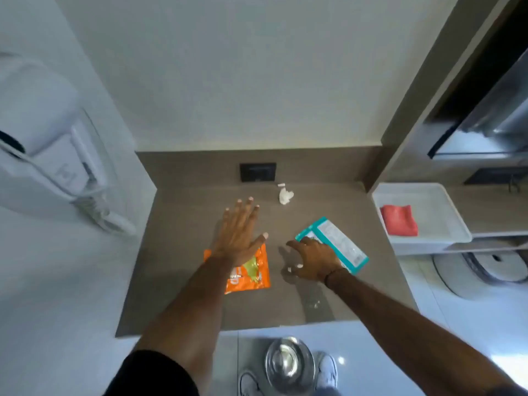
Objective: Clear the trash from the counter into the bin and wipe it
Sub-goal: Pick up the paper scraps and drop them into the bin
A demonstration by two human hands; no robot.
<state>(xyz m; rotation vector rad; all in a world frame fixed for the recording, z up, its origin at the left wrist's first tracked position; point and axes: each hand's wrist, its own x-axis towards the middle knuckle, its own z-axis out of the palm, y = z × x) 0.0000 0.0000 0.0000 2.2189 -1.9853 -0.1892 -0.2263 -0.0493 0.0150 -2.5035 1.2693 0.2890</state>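
An orange snack wrapper [251,274] lies flat on the brown counter [185,281], partly under my left wrist. My left hand [240,235] hovers flat above it, fingers spread, holding nothing. To its right lies a teal and white packet [340,244]. My right hand [314,260] rests on the packet's near left end with fingers curled down onto the counter; small white scraps [294,268] show under the fingertips. A crumpled white tissue [285,196] sits near the back wall. A round steel bin [289,364] with its lid down stands on the floor below the counter's front edge.
A white tray [445,224] on the right shelf holds a folded red cloth [399,220]. A black wall socket [257,172] sits in the backsplash. White crumbs [314,304] dot the counter front. A white appliance [57,155] fills the left. My white shoes flank the bin.
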